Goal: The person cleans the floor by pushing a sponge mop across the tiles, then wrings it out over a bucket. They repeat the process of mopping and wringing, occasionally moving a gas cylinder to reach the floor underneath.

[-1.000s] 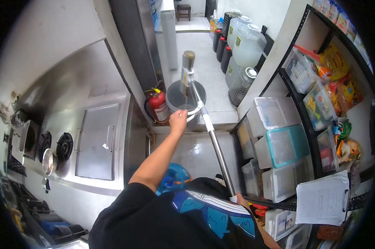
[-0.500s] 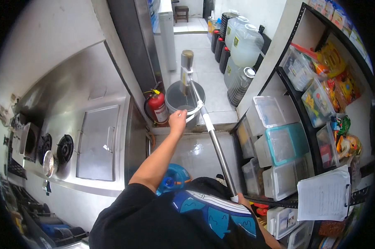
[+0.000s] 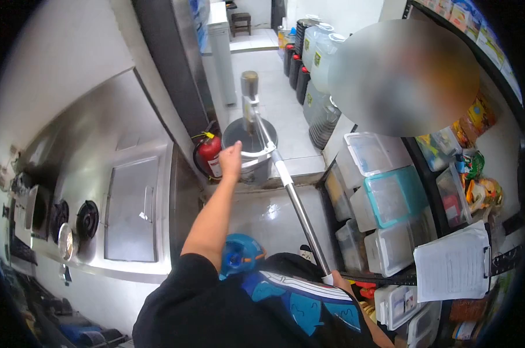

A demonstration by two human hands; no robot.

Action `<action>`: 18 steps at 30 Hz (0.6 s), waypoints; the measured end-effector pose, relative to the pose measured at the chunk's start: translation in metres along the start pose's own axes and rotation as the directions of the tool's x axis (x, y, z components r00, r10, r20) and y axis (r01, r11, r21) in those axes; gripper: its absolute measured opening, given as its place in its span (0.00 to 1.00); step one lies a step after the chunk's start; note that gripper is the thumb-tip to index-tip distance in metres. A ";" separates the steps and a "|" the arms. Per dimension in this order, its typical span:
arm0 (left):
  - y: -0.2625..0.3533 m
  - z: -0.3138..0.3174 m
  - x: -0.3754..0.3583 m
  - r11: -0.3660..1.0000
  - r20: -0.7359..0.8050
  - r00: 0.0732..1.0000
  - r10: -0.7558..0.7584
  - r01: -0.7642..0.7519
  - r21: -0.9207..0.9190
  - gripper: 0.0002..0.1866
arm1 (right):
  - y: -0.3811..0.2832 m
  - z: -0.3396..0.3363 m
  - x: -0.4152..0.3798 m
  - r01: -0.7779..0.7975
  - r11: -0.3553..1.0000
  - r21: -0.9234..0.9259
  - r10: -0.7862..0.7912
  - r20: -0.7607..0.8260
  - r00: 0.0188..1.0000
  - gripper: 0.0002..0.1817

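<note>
A sponge mop (image 3: 297, 200) with a metal pole and white fittings slants forward from my body. Its sponge head (image 3: 249, 113) is over a grey bucket (image 3: 233, 132) beyond the floor step. My left hand (image 3: 231, 161) is closed around the white squeeze lever (image 3: 253, 154) beside the bucket's near rim. At the near end of the pole, my right hand (image 3: 339, 282) grips the white end piece; my shirt and the pole partly hide its fingers.
A red fire extinguisher (image 3: 209, 154) stands left of the bucket, beside the steel stove counter (image 3: 165, 232). Shelves with plastic boxes (image 3: 390, 197) line the right side. Large jugs (image 3: 317, 87) stand farther back. A blue water bottle (image 3: 239, 255) is by my legs. A blur covers the upper right.
My left hand has moved left and slightly forward, with the squeeze lever swung farther from the pole. The view has turned a little; my right hand keeps its hold.
</note>
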State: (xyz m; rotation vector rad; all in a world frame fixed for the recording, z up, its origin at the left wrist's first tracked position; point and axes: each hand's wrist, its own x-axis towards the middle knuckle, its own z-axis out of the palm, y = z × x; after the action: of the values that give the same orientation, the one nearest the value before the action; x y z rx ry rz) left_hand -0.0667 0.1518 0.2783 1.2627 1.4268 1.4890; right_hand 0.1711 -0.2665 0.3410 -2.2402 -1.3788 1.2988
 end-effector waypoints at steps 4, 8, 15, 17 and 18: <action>0.011 0.007 0.038 0.991 0.018 0.997 0.069 -0.067 -0.115 0.24 | 0.012 0.003 -0.001 0.024 0.998 0.058 -0.023 -0.020 1.000 0.19; 0.001 0.026 0.073 0.962 0.161 0.981 -0.107 0.143 -0.232 0.21 | -0.003 -0.010 -0.004 -0.039 0.996 0.080 0.038 0.011 0.999 0.17; -0.002 0.068 0.122 0.909 0.370 0.928 -0.041 0.189 -0.371 0.20 | 0.014 -0.019 -0.016 -0.106 0.994 0.040 0.102 0.096 0.990 0.16; 0.000 0.069 0.127 0.867 0.413 0.909 -0.054 0.248 -0.433 0.20 | 0.003 -0.027 -0.017 -0.089 0.994 0.065 0.080 0.126 0.989 0.19; 0.001 0.069 0.129 0.842 0.432 0.900 -0.063 0.280 -0.460 0.19 | -0.003 -0.031 -0.017 -0.082 0.994 0.077 0.070 0.145 0.987 0.20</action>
State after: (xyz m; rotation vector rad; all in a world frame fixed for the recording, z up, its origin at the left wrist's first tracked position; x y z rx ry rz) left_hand -0.0365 0.2941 0.2953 0.9887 0.7731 1.2711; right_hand 0.1896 -0.2708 0.3706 -2.2025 -1.2698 1.5387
